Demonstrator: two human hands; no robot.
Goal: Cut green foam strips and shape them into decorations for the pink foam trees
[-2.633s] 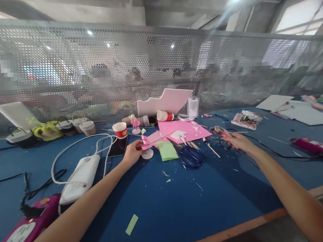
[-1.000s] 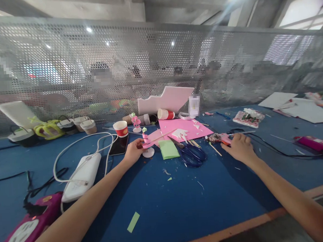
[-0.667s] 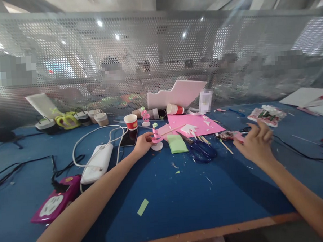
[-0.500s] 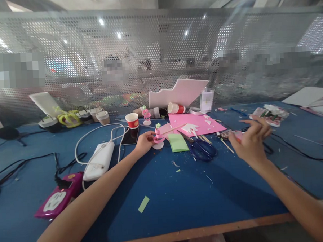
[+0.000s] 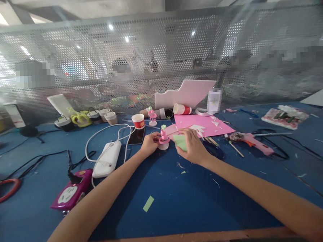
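Note:
A small pink paper figure with a green top stands upright on a white round base. My left hand is beside it, its fingertips pinching its left side. My right hand is just right of the figure, fingers bent down over a green paper pad and covering part of it. By those fingertips lies a thin wooden stick; whether they grip it is hidden. Dark blue scissors lie partly behind my right hand. A similar pink figure stands farther back.
Pink sheets carry white scraps. A pink glue gun lies at right with its cord. Around my left arm are a paper cup, a phone, a white power bank with cable and a purple power strip.
My right hand has left the glue gun and moved left to the green pad beside the figure. The left hand stays at the figure. The view has turned slightly left.

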